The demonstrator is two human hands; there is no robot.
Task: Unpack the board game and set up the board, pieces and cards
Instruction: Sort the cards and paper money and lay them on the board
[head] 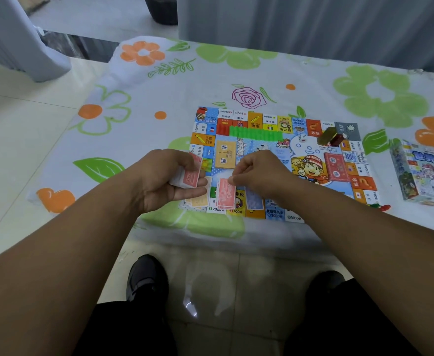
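A home room: floral-clothed table (236, 70), tiled floor (18, 155), grey curtain (313, 24)

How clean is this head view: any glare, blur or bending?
Head view: flat, dim light; a glare spot on the glossy cream floor tile; wide-angle bending at the edges; the colourful printed game board reads sharp; the shiny game box at right looks smeared.

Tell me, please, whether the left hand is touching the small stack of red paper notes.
Touching. The head view shows the left hand gripping the small stack of red paper notes, with its fingers wrapped beneath the stack.
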